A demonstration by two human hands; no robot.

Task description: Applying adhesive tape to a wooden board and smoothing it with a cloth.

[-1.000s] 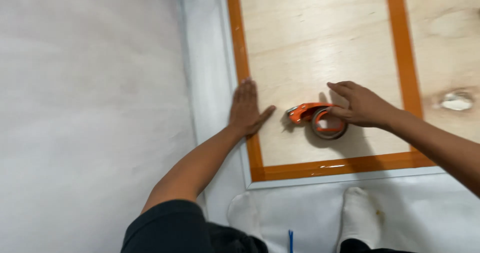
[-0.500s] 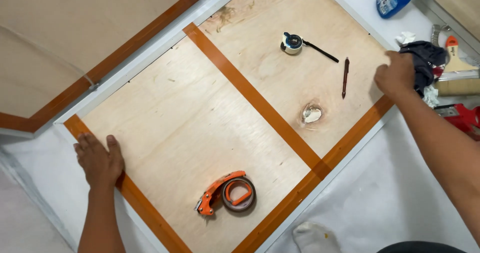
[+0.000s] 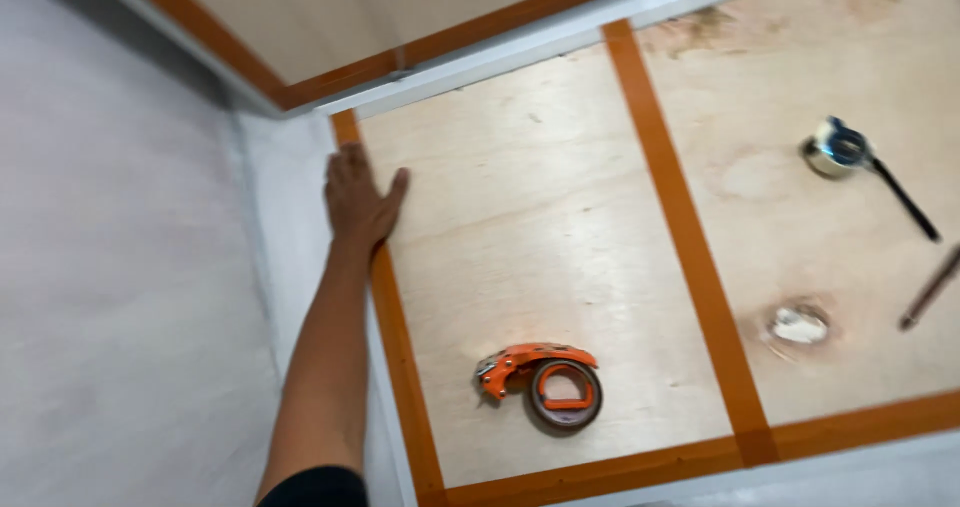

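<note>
Left hand [image 3: 360, 202] flat, fingers together, thumb out, pressing orange tape strip [image 3: 395, 317] at pale plywood panel [image 3: 530, 227] edge; orange tape dispenser [image 3: 545, 382] lying well apart.

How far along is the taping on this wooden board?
Orange tape strips already line the plywood panel along its left edge, bottom edge and middle. The left hand presses flat on the left strip. The tape dispenser lies unheld. Whether the far right edge is taped is out of view.
</note>
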